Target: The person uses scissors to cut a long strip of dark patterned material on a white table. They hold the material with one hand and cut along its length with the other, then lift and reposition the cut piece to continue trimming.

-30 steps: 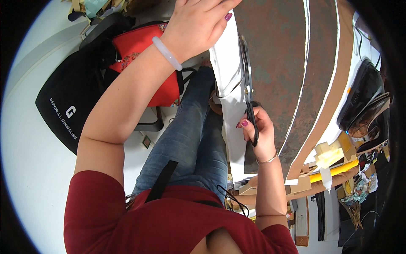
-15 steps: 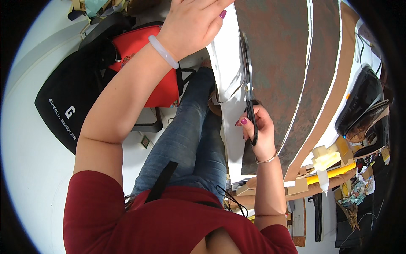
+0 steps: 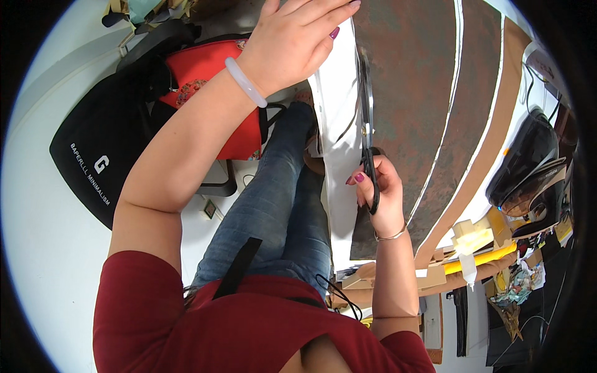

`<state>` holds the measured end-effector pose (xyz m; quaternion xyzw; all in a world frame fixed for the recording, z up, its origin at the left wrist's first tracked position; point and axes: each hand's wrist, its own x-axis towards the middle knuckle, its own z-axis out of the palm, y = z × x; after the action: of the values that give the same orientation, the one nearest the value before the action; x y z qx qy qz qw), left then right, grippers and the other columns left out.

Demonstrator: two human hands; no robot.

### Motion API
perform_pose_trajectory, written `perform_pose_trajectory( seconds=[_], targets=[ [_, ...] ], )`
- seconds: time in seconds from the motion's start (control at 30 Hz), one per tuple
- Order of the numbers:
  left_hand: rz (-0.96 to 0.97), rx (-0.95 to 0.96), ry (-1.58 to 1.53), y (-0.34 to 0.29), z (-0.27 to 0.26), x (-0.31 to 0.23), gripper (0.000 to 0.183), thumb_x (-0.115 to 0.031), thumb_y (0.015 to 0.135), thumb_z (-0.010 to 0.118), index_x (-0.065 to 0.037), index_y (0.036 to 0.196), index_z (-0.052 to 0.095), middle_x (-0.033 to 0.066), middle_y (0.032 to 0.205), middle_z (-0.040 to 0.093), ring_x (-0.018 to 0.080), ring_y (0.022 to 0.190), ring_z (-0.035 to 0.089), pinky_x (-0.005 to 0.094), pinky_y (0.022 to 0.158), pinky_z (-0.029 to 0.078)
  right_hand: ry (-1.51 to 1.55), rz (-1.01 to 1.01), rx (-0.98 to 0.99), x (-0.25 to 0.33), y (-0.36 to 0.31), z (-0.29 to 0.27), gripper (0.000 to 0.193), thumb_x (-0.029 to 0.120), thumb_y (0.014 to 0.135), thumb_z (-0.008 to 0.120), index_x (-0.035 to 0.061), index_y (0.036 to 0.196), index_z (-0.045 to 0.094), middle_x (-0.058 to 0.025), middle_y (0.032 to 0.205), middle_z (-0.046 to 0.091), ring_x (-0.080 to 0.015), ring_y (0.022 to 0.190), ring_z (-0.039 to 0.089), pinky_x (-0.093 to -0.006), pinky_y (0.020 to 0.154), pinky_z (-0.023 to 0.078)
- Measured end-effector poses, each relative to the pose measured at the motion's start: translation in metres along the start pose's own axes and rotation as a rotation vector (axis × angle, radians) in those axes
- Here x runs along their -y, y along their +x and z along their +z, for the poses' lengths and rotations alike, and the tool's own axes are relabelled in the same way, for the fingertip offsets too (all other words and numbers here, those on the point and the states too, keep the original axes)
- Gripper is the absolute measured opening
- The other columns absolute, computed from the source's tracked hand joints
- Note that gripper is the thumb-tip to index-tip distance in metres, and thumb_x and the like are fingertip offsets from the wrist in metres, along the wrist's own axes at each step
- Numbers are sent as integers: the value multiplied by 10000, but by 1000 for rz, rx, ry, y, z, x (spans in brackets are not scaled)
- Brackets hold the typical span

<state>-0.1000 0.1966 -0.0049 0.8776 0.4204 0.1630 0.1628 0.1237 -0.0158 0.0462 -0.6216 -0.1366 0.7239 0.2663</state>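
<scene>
My right hand (image 3: 387,189) grips a pair of black-handled scissors (image 3: 366,99), its fingers and thumb in the handle loops. The long blades point away from me, along the left edge of a dark, reddish-mottled sheet (image 3: 407,87). To the left of that edge runs a white strip of surface (image 3: 336,93), crossed by a thin dark line or sliver (image 3: 349,127). Farther off, my left hand (image 3: 298,40) is open and spread, fingers stretched to the right over the white surface and toward the dark sheet. Its fingertips are partly cut off by the picture's upper edge.
A black chair (image 3: 99,149) with a red bag or cushion (image 3: 214,93) stands on my left. Along the table's right side are a brown border strip (image 3: 479,165), a glossy black object (image 3: 525,155), pale yellow blocks (image 3: 471,236) and a yellow roll (image 3: 482,256).
My left hand has shifted slightly to the right. The thin dark line on the white surface, curved before, now looks straighter. My right hand keeps its grip on the scissors in nearly the same place.
</scene>
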Motion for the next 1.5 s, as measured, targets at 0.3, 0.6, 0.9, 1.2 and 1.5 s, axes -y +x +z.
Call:
perform_pose_trajectory(
  seconds=[0.3,0.6,0.9,1.2,1.5],
  targets=[
    [-5,-9,-5,2,-2,5,563,-85,877,615,-74,1438,566,76,1510,529,278,1466,415,625,1197,177,-8,-22,10,6,3,2,233,123,925,787,47,982,574,-20,801,674,-36,556,498,-199,493,393],
    [-4,10,-3,2,-4,6,561,-101,886,619,-64,1443,556,80,1522,510,275,1472,401,634,1185,196,-11,-12,16,11,10,5,242,139,928,784,43,992,571,-24,791,667,-43,544,502,-203,493,398],
    [-4,14,-16,2,-4,6,554,-108,878,629,-58,1426,565,80,1521,507,274,1473,398,637,1180,203,-34,-46,23,24,18,7,240,151,937,777,44,996,571,-36,815,685,-45,545,505,-203,492,398],
    [-13,-10,-58,1,-2,6,557,-98,866,636,-58,1417,568,73,1515,514,266,1481,394,634,1190,189,-110,-54,45,31,20,7,244,222,984,714,27,1017,571,-80,869,703,-50,546,497,-209,514,416],
    [-27,-98,-94,-4,0,4,499,-64,886,616,-61,1385,595,100,1471,539,274,1366,474,527,1126,296,-163,-67,42,36,26,11,267,261,1005,687,23,1025,567,-103,892,710,-53,536,489,-201,521,418]
  ],
)
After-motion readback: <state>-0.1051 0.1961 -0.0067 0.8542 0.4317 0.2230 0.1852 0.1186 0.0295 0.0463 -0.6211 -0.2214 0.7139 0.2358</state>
